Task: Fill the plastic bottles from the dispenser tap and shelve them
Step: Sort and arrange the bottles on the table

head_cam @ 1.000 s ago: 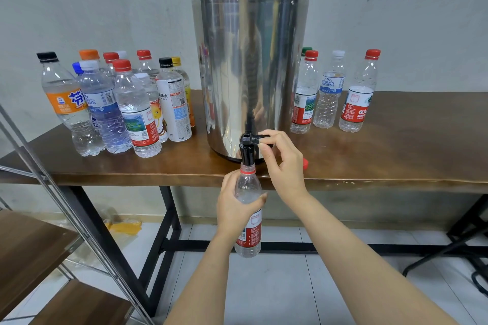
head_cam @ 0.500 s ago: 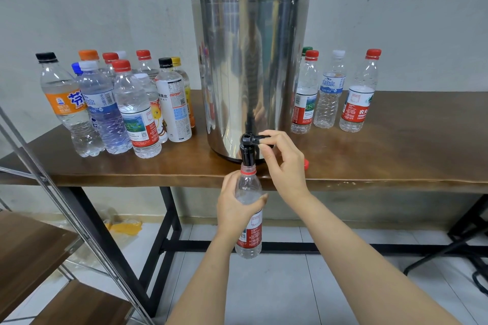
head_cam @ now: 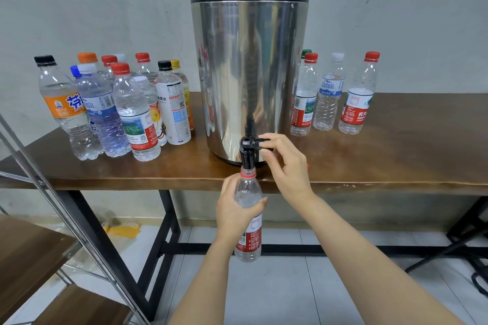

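Hidden or unclear: the left hand (head_cam: 235, 211) covers the upper body of the bottle (head_cam: 249, 239), so the water level cannot be read. The bottle's open neck sits directly under the tap (head_cam: 247, 157); whether they touch, and whether water is running, cannot be told. A red sliver (head_cam: 308, 166) shows on the surface just past the right hand (head_cam: 287, 169); what it is cannot be told. A green-capped bottle (head_cam: 306, 52) is almost wholly behind the dispenser (head_cam: 250, 66). The rack (head_cam: 34, 248) at lower left is cut off by the frame edge.

Hands: left fingers are wrapped round the bottle, holding it upright below the surface edge. The right thumb and forefinger pinch the tap's lever (head_cam: 257, 143).

Change from the earlier frames: none of note. Both hands, the bottle and the lever hold the same positions.

Surface and room: the brown wooden surface (head_cam: 396, 158) stands on black metal legs. The steel dispenser with a black lid stands at its front edge. Capped bottles are clustered to the left (head_cam: 118, 111), and more stand in a row to the right (head_cam: 330, 97). The wall is grey and the floor is pale tile.
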Available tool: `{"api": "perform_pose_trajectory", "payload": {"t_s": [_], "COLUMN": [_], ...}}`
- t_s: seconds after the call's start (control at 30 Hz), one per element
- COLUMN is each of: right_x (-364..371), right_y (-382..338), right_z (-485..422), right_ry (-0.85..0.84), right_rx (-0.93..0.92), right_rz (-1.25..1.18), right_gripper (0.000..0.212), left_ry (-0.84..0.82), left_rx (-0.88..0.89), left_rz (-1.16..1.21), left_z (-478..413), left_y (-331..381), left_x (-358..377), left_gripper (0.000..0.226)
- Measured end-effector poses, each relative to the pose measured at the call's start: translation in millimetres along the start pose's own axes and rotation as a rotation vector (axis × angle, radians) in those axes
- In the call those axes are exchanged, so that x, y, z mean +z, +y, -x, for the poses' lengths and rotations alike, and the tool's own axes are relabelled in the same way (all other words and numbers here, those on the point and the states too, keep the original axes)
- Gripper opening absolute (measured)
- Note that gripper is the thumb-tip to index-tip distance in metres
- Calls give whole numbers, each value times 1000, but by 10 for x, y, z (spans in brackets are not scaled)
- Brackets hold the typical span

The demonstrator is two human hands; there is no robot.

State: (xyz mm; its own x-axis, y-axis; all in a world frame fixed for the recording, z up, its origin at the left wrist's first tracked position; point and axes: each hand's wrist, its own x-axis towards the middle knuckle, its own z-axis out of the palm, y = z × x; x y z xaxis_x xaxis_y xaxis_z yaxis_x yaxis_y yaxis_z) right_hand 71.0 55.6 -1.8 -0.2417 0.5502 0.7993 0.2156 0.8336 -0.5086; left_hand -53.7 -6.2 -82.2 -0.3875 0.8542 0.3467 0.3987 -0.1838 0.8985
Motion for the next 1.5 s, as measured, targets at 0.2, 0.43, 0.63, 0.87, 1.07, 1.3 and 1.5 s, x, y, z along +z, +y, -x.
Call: {"api": "perform_pose_trajectory", "payload": {"t_s": [0.2, 0.43, 0.63, 0.87, 1.07, 1.3, 1.5], "right_x": [3, -6, -11, -2, -5, -11, -19], "right_y": [0, 0, -3, 14, 12, 10, -4], "right_z": [0, -6, -10, -10, -13, -14, -22], "right_ry": [2, -3, -7, -3, 2, -2, 2], "right_rx": [2, 1, -6, -9, -11, -11, -12], "right_rz": [-1, 4, 7, -3, -6, 0, 4], "right_gripper": [24, 22, 21, 22, 21, 22, 22], "left_ry": [-3, 8, 11, 12, 4, -5, 2], "left_rx": [-4, 4, 8, 10, 0, -10, -9], "left_rz": [6, 4, 13, -4, -17, -15, -8], "left_z": [3, 7, 7, 1, -3, -2, -1], "left_y": [0, -2, -15, -12, -3, -6, 0], "left_x": [-7, -5, 3, 8, 11, 9, 12], "left_gripper": [64, 65, 62, 62, 62, 62, 62]}}
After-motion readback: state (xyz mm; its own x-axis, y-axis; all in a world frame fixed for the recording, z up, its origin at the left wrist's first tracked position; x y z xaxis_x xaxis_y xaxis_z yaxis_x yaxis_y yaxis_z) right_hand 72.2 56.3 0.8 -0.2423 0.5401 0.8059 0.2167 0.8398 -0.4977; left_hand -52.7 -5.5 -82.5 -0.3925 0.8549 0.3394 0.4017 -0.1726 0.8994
